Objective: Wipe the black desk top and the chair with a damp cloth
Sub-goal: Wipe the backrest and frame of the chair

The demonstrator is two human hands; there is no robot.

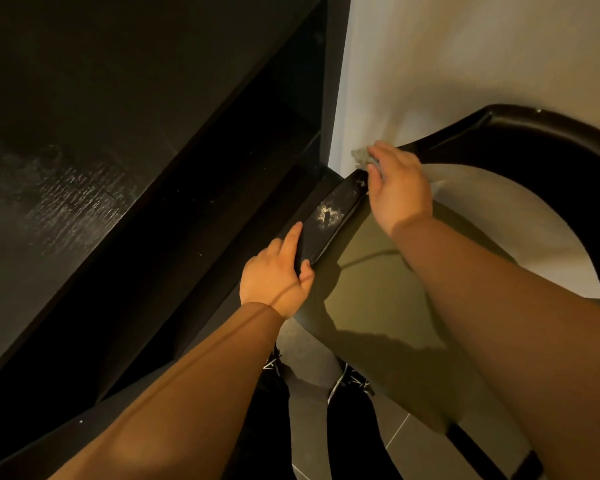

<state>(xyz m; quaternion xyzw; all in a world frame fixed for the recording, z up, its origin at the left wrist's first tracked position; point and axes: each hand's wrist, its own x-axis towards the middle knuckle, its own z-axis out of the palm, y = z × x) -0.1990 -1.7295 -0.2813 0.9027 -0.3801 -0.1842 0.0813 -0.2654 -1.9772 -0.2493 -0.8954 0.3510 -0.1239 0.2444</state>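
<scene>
The black desk top (66, 150) fills the left side, with dull smears on its surface. To its right stands the chair, with an olive seat (388, 289) and a curved black backrest (534, 133). Its black armrest (329, 213) carries a pale dusty patch. My left hand (278, 275) grips the near end of that armrest, forefinger stretched along its edge. My right hand (395, 188) holds a small grey cloth (361, 157) at the far end of the armrest, where it meets the backrest. Most of the cloth is hidden under my fingers.
A pale wall (465, 57) rises behind the chair. A black desk side panel (335, 81) stands in the corner, with a dark shelf recess (257, 140) under the top. Below are grey floor tiles (395, 427) and my black shoes (354, 379).
</scene>
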